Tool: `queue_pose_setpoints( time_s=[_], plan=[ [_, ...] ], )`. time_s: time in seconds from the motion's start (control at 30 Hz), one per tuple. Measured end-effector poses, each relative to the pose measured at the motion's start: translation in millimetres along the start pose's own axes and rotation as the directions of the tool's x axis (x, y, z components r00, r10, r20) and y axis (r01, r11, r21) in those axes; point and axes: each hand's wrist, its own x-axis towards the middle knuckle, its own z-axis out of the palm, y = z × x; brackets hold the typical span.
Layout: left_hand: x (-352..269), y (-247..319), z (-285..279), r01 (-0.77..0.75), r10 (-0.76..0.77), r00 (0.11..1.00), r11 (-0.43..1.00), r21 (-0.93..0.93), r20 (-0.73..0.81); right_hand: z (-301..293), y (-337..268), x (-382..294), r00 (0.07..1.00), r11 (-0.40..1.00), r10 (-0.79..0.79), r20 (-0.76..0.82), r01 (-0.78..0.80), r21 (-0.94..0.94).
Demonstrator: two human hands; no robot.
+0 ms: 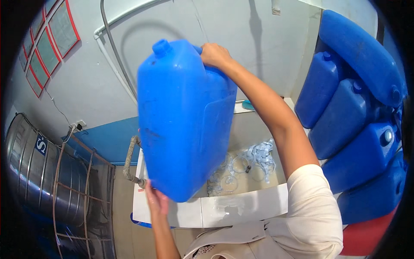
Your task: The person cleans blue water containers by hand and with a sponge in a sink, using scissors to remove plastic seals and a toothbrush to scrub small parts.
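Observation:
A large blue plastic jerrycan [174,123] is held up, slightly tilted, above the near left part of a white-tiled basin [239,204]. My right hand [215,55] is wrapped around its top handle. At its lower left corner, my left hand [157,199] supports the can from below, with part of the fingers hidden behind it. The screw neck [162,48] points up; whether a cap covers it is unclear. Inside the basin lie clear round plastic pieces [229,183] and a tangle of pale blue and white strips [261,157].
Several blue jerrycans [343,113] are stacked along the right side, above a red surface [368,236]. A grey pipe [128,162] juts up at the basin's left edge. Farther left stand a metal frame [85,197] and a shiny steel tank [42,181]. A teal object [247,105] rests on the back ledge.

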Motion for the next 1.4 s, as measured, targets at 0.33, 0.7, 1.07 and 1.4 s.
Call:
queue_pose_setpoints(
  time_s=[0.33, 0.7, 1.07, 1.4],
  plan=[
    [-19, 60, 68, -0.096, 0.081, 0.99, 0.987, 0.13, 0.119, 66, 187, -92, 0.969, 0.724, -0.089, -0.228, 0.221, 0.654],
    [3, 18, 298, -0.69, 0.233, 0.65, 0.58, 0.433, 0.723, 174, 267, -300, 0.622, -0.292, 0.656, 0.429, -0.314, 0.903],
    [2, 4, 389, -0.834, 0.148, 0.51, 0.323, 0.446, 0.847, 178, 290, -322, 0.497, -0.312, 0.761, 0.417, -0.283, 0.907],
    [88, 10, 229, -0.518, 0.07, 0.855, 0.158, 0.841, 0.514, 41, 240, -247, 0.804, 0.842, 0.538, -0.252, -0.527, 0.117]
  ],
)
